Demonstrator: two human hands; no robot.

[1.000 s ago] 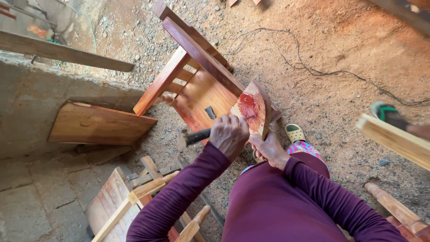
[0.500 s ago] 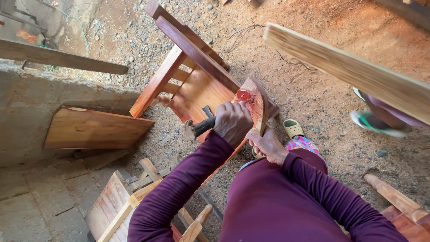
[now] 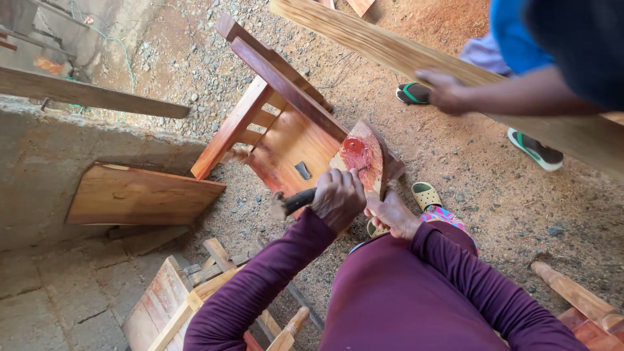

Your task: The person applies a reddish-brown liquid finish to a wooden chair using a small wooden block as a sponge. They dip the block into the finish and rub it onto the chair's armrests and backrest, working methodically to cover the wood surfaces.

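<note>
My left hand (image 3: 338, 196) is closed around the dark handle of a brush (image 3: 294, 201), its tip against a flat wooden panel (image 3: 361, 156) that carries a wet red patch of stain. My right hand (image 3: 392, 215) grips the lower edge of that panel and steadies it. The panel leans on a reddish wooden chair frame (image 3: 279, 117) lying tipped on the gravel. Both my arms are in dark purple sleeves.
Another person's hand (image 3: 443, 91) carries a long plank (image 3: 416, 62) across the top right, their sandalled feet (image 3: 537, 149) on the dirt. A stained board (image 3: 140, 195) leans on a concrete wall. More wooden parts (image 3: 195, 292) lie lower left and lower right.
The other person has walked in with the long plank, which now crosses the upper right. My left hand has shifted the brush slightly lower on the panel; my right hand stays.
</note>
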